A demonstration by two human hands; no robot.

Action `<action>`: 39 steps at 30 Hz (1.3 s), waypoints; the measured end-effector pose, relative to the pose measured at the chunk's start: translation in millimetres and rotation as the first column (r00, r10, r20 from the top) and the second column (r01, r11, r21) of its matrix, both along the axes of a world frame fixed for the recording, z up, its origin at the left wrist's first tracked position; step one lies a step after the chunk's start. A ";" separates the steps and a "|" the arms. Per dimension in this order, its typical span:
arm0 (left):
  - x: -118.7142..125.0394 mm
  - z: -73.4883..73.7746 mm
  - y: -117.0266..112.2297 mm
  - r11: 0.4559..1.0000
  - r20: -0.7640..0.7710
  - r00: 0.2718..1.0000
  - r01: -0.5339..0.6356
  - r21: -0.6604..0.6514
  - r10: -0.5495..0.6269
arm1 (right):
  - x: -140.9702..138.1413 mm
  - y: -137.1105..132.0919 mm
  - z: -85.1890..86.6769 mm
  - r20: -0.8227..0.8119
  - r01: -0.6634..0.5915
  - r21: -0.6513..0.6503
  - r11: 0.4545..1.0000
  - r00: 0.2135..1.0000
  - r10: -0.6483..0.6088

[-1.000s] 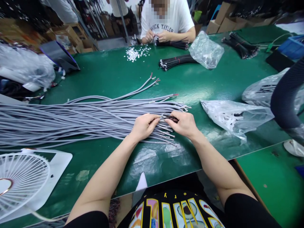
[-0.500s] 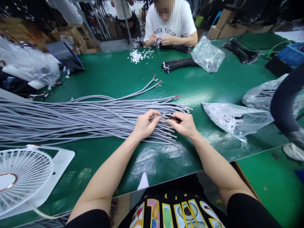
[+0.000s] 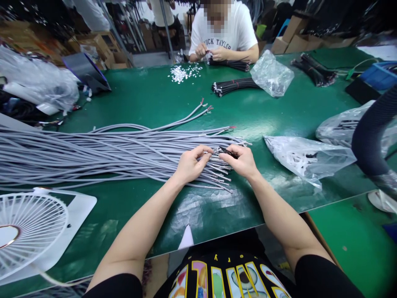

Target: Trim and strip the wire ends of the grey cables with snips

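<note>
A thick bundle of grey cables (image 3: 124,151) lies across the green table, its stripped ends fanned out on the right. My left hand (image 3: 194,163) pinches one grey cable near its end, thumb against forefinger. Facing it closely, my right hand (image 3: 242,160) is closed around a small black pointed tool (image 3: 228,152), whose exact kind I cannot make out. The tool's tip is at the cable end between both hands. Fine detail of that end is too small to tell. Two cables with bared red and white wires (image 3: 207,107) stick out behind the bundle.
A white fan (image 3: 34,231) stands front left. At right are a clear bag of white pieces (image 3: 305,159) and a dark flexible hose (image 3: 370,136). Across the table (image 3: 139,95) a co-worker (image 3: 225,31) handles black cables (image 3: 235,85) near scattered white bits (image 3: 181,73).
My right hand and the black tool have shifted slightly right, away from my left fingers. My left hand keeps its pinch, nearly in place.
</note>
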State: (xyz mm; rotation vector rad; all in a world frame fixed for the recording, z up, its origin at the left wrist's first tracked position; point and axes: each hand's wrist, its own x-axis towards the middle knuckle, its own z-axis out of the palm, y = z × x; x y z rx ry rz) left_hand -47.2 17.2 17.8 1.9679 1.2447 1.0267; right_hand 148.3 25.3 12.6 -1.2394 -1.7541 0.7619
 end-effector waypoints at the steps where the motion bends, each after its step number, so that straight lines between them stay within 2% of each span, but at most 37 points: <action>1: 0.1 -0.1 -0.2 1.000 -0.009 1.000 0.000 0.012 0.000 | 0.0 0.0 0.0 0.000 -0.008 -0.001 1.000 1.000 0.008; 5: 0.4 -2.4 0.8 0.997 0.003 0.999 0.044 0.063 -0.044 | -1.4 -2.4 1.9 0.025 -0.026 0.031 0.999 0.999 0.025; 10: -0.3 -3.2 1.3 0.991 -0.056 0.990 0.132 0.014 -0.131 | -3.7 -7.1 8.0 0.052 -0.067 0.075 0.995 0.997 0.063; 15: -1.1 -2.6 -0.1 0.996 -0.133 0.987 0.089 -0.032 -0.092 | -2.9 -13.5 9.7 0.075 -0.042 0.183 0.982 0.997 0.028; 20: -1.6 -3.4 0.9 0.995 -0.126 0.987 0.098 -0.020 -0.100 | -5.9 -12.5 -1.6 0.250 -0.182 0.302 0.936 0.962 0.107; 26: -1.5 -1.4 1.9 0.996 -0.102 0.991 0.088 -0.023 -0.090 | -7.6 -8.8 -3.9 0.463 -0.164 0.376 0.912 0.886 -0.031; 29: -1.4 1.7 1.7 0.997 -0.043 0.996 0.075 -0.019 -0.076 | -9.9 -10.4 -3.1 0.500 -0.168 0.414 0.895 0.863 -0.070; 34: -1.5 4.2 1.9 0.985 0.213 0.968 0.152 -0.086 -0.131 | -21.9 -8.7 -11.9 0.533 -0.209 0.424 0.881 0.845 -0.056; 37: -2.4 3.3 3.0 0.975 0.293 0.946 0.185 -0.125 -0.142 | -22.4 -5.9 -14.3 0.527 -0.235 0.384 0.893 0.850 -0.003; 39: -3.7 3.6 3.6 0.969 0.304 0.942 0.196 -0.150 -0.143 | -15.9 -5.1 -10.5 0.449 -0.250 0.373 0.894 0.891 0.062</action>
